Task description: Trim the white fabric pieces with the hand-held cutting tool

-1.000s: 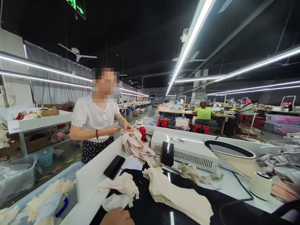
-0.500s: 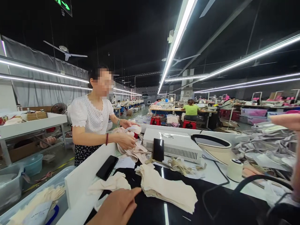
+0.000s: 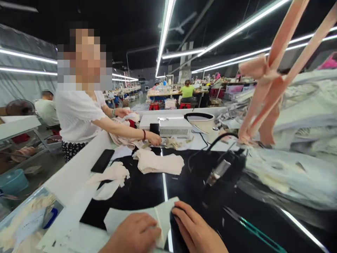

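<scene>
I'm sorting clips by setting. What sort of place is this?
Most likely a garment factory floor: stacks of cut cream fabric pieces on the black worktable, long rows of workstations with seated workers, and strip lights overhead.

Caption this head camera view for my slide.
Both hands, left hand and right hand, press a folded cream fabric piece on the black worktable.

Your left hand (image 3: 131,233) and right hand (image 3: 196,230) both lie flat on a pale cut fabric piece (image 3: 143,219) at the near edge of the black mat (image 3: 147,186). Beyond that piece on the mat sits a cream fabric stack (image 3: 158,163), and to its left a dark phone (image 3: 102,160) rests on the white ledge. Past the stack, a co-worker's hand (image 3: 154,140) reaches the scraps in front of the white machine box (image 3: 168,125).
</scene>
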`<state>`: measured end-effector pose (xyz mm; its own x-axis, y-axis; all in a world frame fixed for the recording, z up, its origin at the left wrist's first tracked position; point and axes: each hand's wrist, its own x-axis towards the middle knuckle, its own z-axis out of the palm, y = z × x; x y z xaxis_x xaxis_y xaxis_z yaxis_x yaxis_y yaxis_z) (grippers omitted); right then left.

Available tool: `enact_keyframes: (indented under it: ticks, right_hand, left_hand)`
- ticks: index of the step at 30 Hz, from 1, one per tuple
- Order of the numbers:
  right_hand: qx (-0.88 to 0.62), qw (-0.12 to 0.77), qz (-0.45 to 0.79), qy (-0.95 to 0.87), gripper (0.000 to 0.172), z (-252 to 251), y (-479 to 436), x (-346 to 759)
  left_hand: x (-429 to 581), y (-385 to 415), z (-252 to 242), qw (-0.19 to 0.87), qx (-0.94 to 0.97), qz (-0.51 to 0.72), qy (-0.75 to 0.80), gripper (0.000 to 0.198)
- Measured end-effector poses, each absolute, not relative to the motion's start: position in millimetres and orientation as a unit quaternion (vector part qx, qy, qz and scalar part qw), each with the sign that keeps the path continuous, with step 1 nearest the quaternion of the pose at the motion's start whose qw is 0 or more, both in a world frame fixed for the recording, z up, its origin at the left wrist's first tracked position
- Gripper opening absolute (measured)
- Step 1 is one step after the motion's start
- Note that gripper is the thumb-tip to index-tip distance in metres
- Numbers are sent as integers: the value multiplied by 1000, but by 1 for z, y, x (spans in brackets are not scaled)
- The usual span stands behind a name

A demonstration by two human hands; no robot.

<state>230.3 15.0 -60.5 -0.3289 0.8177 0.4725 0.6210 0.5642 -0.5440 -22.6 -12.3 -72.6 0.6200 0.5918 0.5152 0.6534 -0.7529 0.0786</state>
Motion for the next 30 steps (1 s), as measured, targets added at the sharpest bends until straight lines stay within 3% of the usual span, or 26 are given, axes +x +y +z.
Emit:
enact_keyframes:
  ticks: [4,8,14,18,22,26,30]
  right_hand:
    - [-432,301,50,-849,36,-37,-4,235]
    - [-386,280,42,-878,36,-26,-18,228]
    - [-358,316,12,-879,23,-33,-23,210]
    - [-354,334,6,-874,23,-36,-19,201]
    - [-359,330,4,-873,22,-36,-18,201]
    - [-376,331,19,-865,15,-39,-21,204]
    - [-405,337,15,-850,15,-43,-22,197]
  left_hand:
    - [-26,-33,-35,29,-906,-235,-351,27]
    - [-32,-29,-29,21,-918,-190,-346,26]
    - [-42,-26,-21,23,-904,-169,-392,27]
    - [-31,-26,-17,2,-901,-184,-393,31]
    - [-16,-22,-21,1,-903,-213,-372,22]
    - [-14,-15,-24,25,-900,-232,-369,28]
    - [-15,-12,-26,1,-883,-261,-391,17]
